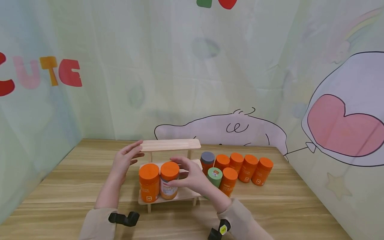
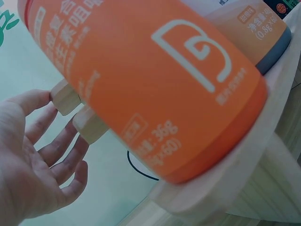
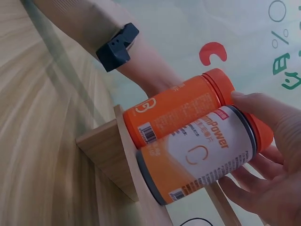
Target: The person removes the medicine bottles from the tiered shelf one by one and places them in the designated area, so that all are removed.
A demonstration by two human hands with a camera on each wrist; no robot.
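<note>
A small wooden tiered rack (image 1: 171, 145) stands on the table. On its lower front tier are an orange jar (image 1: 149, 183) at the left and, right beside it, an orange-capped jar with a white-and-orange label (image 3: 200, 150). My right hand (image 1: 193, 176) holds this labelled jar near its cap, thumb on one side and fingers on the other; both jars are upright. At the rack's left end, my left hand (image 1: 123, 163) has its fingertips at the upper shelf. In the left wrist view its fingers (image 2: 70, 146) are loosely bent by the slat ends (image 2: 89, 123).
Right of the rack stand several orange jars (image 1: 247, 170), one jar with a grey cap (image 1: 207, 157) and one with a green lid (image 1: 214, 175). A printed curtain (image 1: 168, 83) hangs behind the wooden table (image 1: 90, 173).
</note>
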